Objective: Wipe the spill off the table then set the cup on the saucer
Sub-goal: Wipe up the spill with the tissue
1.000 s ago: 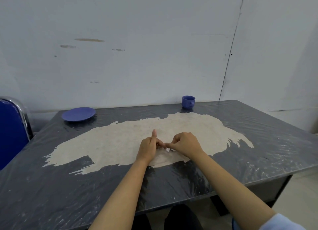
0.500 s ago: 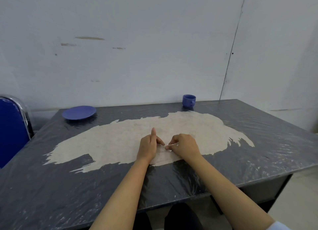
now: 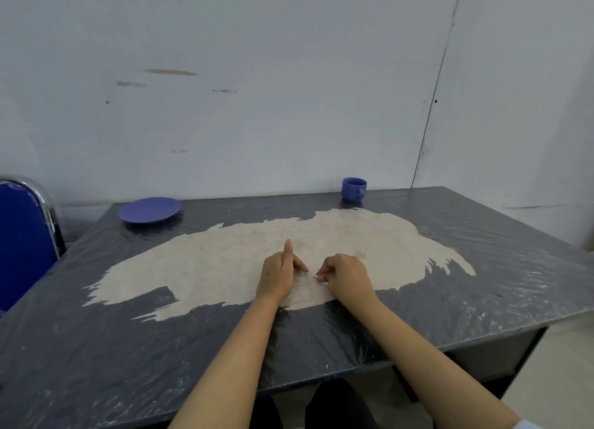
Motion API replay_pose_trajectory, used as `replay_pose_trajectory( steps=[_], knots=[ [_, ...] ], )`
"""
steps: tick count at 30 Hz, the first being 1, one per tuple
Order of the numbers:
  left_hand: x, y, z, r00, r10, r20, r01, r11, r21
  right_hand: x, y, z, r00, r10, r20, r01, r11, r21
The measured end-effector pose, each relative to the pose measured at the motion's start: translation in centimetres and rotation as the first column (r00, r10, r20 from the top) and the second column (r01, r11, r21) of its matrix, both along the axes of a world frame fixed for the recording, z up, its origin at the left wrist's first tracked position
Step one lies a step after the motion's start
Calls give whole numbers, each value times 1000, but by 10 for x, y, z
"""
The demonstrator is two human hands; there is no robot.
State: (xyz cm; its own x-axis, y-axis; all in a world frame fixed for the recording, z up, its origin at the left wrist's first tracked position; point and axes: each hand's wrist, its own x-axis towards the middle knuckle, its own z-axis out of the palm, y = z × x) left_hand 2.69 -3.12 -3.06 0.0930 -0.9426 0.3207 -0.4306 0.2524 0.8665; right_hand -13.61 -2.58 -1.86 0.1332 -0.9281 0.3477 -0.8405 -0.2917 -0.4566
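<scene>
A blue cup (image 3: pixel 353 189) stands upright at the table's far edge, right of centre. The blue saucer (image 3: pixel 149 210) lies at the far left corner, with nothing on it. A wide pale beige patch (image 3: pixel 209 261) spreads across the dark tabletop. My left hand (image 3: pixel 279 272) and my right hand (image 3: pixel 347 276) rest on its near part, a small gap between their fingertips. Both are curled, and the left thumb sticks up. Between them lies a thin pale tissue (image 3: pixel 310 289), hard to tell from the patch. The right fingertips pinch its whitish edge.
The table (image 3: pixel 96 364) is wrapped in wrinkled dark plastic film and stands against a white wall. A blue chair with a chrome frame (image 3: pixel 24 235) stands at the left end. My knees show under the near edge.
The hands touched at the fingertips a second ago and have since drawn slightly apart. Cup and saucer have not moved.
</scene>
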Motion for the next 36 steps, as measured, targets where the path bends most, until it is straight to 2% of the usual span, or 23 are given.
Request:
replay_pose_trajectory(
  steps=[6,9,11,16,25,36],
  knots=[
    [0,1,1,1000,-11,-12,11,1000,12,-3,-1,-1,1000,-8,18,8,1000,8],
    [0,1,1,1000,-11,-15,11,1000,22,-10,-10,7,978,-56,200,51,998,32],
    [0,0,1,1000,-10,-13,10,1000,27,-17,-19,13,968,-63,243,54,998,42],
    [0,-1,0,1000,-15,-26,16,1000,22,-20,-36,17,981,-35,193,14,994,109],
    [-1,4,5,989,47,-143,-47,999,3,-6,-40,26,980,189,58,-196,964,179],
    [-3,8,9,994,48,-98,-46,999,23,-35,-27,39,970,242,13,-234,923,306]
  ],
)
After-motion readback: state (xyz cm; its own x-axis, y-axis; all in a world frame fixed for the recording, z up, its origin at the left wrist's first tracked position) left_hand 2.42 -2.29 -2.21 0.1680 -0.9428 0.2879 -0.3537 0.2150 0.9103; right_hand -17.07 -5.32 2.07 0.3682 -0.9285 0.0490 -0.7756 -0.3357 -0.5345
